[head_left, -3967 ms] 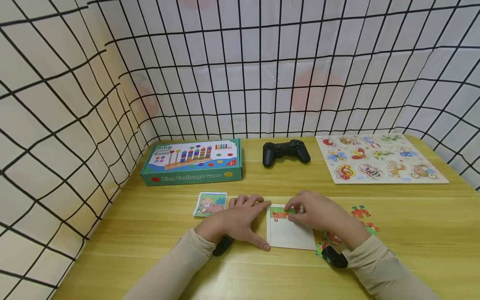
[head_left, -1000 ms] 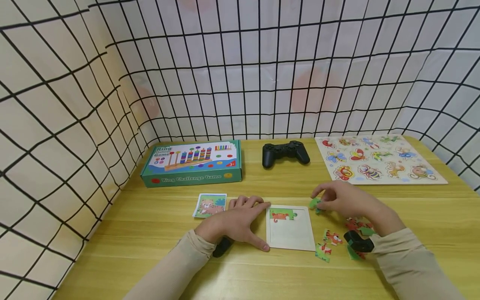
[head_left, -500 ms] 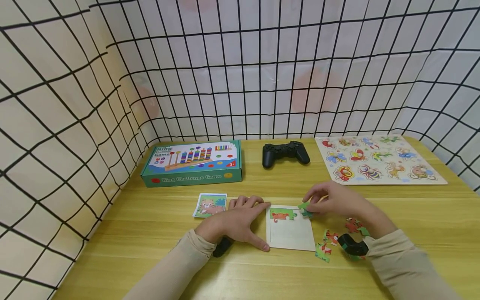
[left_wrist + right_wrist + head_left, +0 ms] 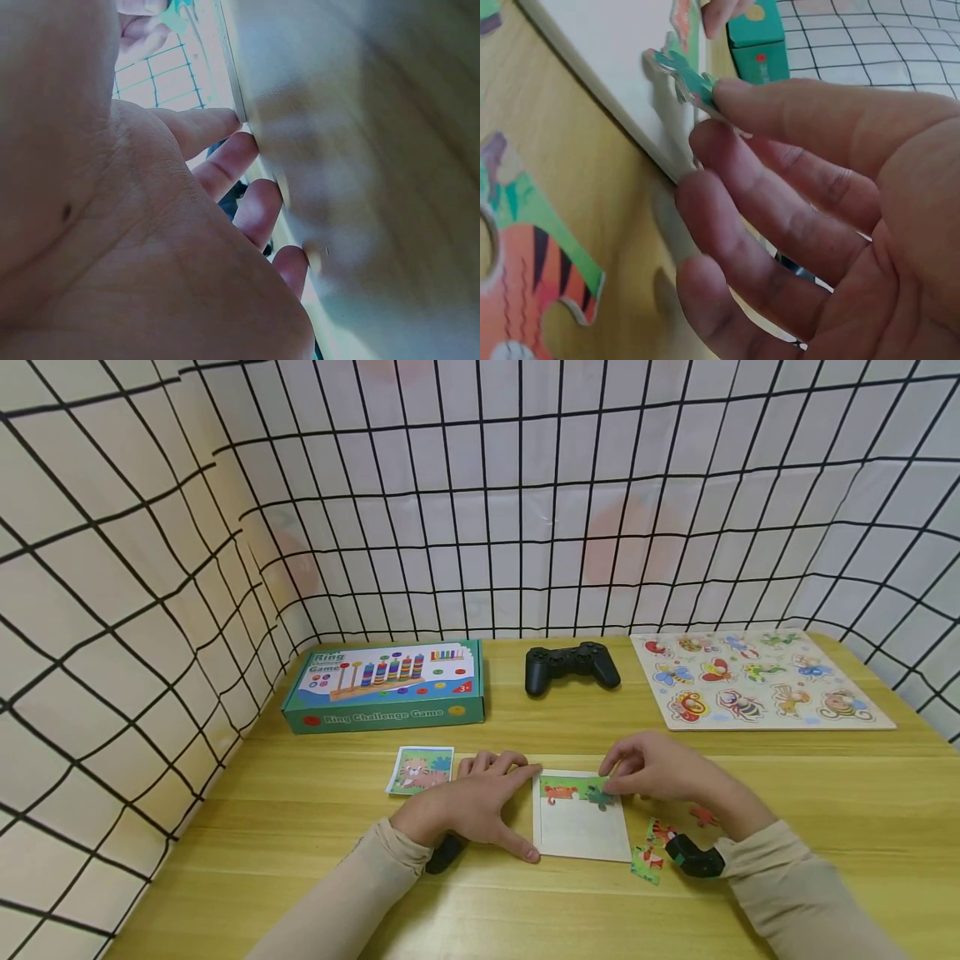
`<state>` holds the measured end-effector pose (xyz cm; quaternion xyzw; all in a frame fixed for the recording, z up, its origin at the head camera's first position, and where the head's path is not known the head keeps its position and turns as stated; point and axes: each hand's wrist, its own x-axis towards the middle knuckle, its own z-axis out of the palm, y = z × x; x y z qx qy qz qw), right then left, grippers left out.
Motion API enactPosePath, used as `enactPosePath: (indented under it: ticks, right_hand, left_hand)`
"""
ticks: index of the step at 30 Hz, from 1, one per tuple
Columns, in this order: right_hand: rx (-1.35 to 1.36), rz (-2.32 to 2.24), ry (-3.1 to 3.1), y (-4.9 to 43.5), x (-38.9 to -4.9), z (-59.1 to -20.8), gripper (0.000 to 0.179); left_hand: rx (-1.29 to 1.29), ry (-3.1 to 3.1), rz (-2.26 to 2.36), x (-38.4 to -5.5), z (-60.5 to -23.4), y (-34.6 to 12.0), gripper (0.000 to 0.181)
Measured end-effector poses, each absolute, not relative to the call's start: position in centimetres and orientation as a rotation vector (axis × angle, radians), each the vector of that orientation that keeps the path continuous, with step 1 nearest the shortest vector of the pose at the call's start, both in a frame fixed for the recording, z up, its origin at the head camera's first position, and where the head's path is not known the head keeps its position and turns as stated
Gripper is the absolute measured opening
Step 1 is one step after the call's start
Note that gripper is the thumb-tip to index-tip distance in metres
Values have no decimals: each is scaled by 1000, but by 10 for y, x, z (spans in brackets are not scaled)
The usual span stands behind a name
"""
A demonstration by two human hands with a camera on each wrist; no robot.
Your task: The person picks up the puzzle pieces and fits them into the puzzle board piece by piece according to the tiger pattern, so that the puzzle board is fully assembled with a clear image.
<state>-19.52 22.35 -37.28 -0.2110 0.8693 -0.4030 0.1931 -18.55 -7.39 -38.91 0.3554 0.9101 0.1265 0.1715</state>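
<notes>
My right hand (image 4: 656, 768) pinches a green jigsaw piece (image 4: 684, 76) between thumb and fingertips, over the top right corner of the white puzzle board (image 4: 581, 835). To its left, joined pieces with an orange striped tail (image 4: 558, 790) lie along the board's top edge. My left hand (image 4: 483, 802) rests on the table with fingers spread, thumb and index fingertip at the board's left edge. Loose jigsaw pieces (image 4: 647, 863) lie right of the board, some partly hidden by the right wrist; one with orange and black stripes (image 4: 544, 270) shows large in the right wrist view.
A tiger picture card (image 4: 408, 768) lies left of the left hand, partly covered by it. Behind stand a green Ring Challenge Game box (image 4: 386, 689), a black game controller (image 4: 572, 667) and a wooden insect puzzle board (image 4: 757, 681). Black-gridded white cloth (image 4: 495, 527) encloses the table.
My right hand has put a piece in the top row, picked up a green piece right of the board and carried it left onto the top right corner. The left hand has stayed put.
</notes>
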Motion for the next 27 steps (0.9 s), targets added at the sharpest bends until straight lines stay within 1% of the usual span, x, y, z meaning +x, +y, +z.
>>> enactPosePath:
  ticks: [8, 16, 21, 27]
  right_hand:
    - [-566, -1030, 2529, 220, -195, -375, 14]
    - [-635, -1003, 2527, 218, -193, -373, 21]
    - [-693, -955, 2535, 217, -194, -374, 16]
    - [-657, -899, 2562, 214, -192, -374, 11]
  left_hand:
    - [1011, 2584, 350, -186, -389, -74, 110]
    - [1009, 2591, 334, -186, -389, -73, 110]
    - [1008, 2595, 328, -185, -388, -73, 110]
    - [1002, 2590, 332, -185, -387, -73, 110]
